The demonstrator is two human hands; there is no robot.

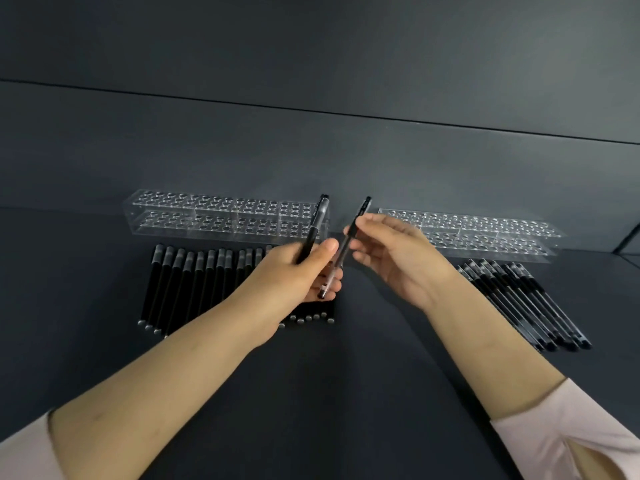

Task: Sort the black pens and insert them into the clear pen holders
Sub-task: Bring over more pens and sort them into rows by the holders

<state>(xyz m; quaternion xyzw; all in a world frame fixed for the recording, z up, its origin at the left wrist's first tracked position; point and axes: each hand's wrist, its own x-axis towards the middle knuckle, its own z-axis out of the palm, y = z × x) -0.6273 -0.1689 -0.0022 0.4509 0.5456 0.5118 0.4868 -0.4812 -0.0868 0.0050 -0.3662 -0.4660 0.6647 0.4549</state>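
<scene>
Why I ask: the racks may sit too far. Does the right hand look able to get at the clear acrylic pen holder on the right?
Probably yes: the right hand hovers beside the clear acrylic pen holder on the right, nothing between them.

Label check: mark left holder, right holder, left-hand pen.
Left holder (214,202): head view, top plate with holes.
Right holder (485,225): head view, top plate with holes.
Left-hand pen (311,237): head view, black barrel above the fingers.

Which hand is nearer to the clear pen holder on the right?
Right. The right hand is at the left end of the right pen holder; the left hand is farther left.
</scene>
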